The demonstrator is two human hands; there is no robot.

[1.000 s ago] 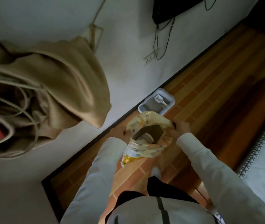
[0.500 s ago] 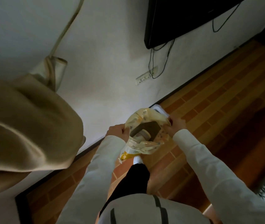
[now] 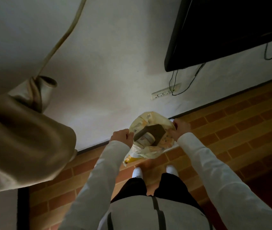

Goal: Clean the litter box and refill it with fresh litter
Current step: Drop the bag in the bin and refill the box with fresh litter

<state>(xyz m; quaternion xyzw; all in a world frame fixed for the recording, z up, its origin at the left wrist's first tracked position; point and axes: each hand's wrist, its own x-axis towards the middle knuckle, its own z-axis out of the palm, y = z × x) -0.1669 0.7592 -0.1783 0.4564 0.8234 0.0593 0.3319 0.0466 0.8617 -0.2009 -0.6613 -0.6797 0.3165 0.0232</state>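
Observation:
A yellowish plastic litter bag [image 3: 150, 146] hangs open between my hands, above the floor by the wall. Inside it I see dark litter and a pale round cup [image 3: 146, 139]. My left hand [image 3: 121, 135] pinches the bag's left rim. My right hand [image 3: 180, 127] grips the right rim. Only a small white corner of the litter box [image 3: 171, 120] shows just past the bag, next to my right hand; the rest is hidden beneath the bag.
My two white shoes [image 3: 137, 172] stand on the brick-pattern floor [image 3: 231, 138] right below the bag. A beige garment [image 3: 24, 146] hangs at the left. A black screen [image 3: 223, 30] with dangling cables and a wall power strip [image 3: 166, 93] are on the white wall.
I have stepped up to the wall with the bag held open. The litter box, plainly seen a second ago, has slipped under the bag. The view has tilted upward.

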